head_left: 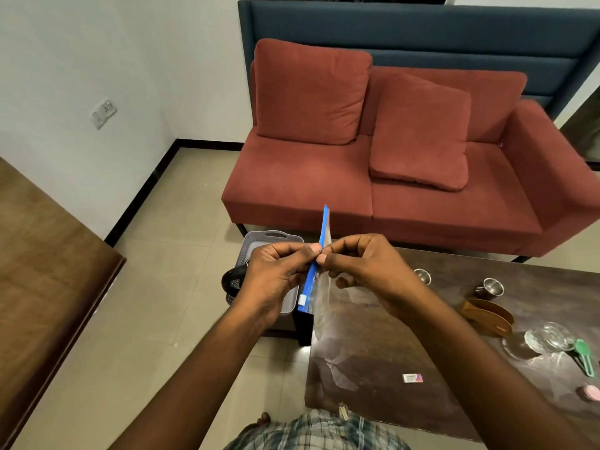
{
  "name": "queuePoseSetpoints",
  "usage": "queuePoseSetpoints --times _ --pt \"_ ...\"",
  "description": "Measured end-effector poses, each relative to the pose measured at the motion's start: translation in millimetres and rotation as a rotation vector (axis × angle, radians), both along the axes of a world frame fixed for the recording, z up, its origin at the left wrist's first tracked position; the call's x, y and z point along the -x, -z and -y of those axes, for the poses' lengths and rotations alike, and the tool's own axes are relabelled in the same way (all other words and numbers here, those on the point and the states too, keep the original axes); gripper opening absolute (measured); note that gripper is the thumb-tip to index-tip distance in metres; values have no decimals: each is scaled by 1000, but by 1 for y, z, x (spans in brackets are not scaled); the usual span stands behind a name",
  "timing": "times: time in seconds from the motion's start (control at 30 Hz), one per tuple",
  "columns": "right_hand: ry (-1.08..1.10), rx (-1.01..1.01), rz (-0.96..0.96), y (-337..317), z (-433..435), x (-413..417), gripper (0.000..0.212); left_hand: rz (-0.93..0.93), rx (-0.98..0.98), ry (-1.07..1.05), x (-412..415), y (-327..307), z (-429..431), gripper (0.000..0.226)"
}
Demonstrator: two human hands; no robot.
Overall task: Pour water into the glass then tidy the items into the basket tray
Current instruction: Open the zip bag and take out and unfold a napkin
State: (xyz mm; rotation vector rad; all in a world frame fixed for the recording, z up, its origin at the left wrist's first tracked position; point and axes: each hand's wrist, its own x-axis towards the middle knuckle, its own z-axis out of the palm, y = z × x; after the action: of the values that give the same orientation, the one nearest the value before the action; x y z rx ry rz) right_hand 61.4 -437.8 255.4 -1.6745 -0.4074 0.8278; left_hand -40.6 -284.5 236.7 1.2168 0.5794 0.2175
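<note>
I hold a clear zip bag [321, 306] with a blue seal strip upright above the table's left end. My left hand [276, 274] pinches the blue strip from the left, and my right hand [363, 264] pinches it from the right, thumbs nearly touching. Behind my left hand a grey perforated basket tray [276, 238] sits on a low surface, with a black rounded object [232, 280] at its left side. Two steel cups [422, 276] [492, 287] stand on the dark table [422, 352], and a clear glass dish [548, 337] lies near its right end.
A wooden holder [487, 316], a green scoop [584, 355], a pink object [589, 393] and a small sachet [412, 378] lie on the table. A red sofa [373, 177] stands beyond it. A wooden surface [42, 254] fills the left.
</note>
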Motion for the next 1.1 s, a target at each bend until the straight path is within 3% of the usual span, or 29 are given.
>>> queuePoseSetpoints --times 0.27,0.63,0.83,1.1 --pt "-18 92 153 -4 -4 6 24 -42 43 -28 0 -6 2 9" --pt "25 112 126 -1 -1 7 2 -35 53 -32 4 -6 2 20" --pt "120 167 235 6 1 8 4 -33 -183 -65 1 -8 -3 16" --pt "98 325 689 3 9 7 11 -69 -487 -106 -2 -4 -14 14"
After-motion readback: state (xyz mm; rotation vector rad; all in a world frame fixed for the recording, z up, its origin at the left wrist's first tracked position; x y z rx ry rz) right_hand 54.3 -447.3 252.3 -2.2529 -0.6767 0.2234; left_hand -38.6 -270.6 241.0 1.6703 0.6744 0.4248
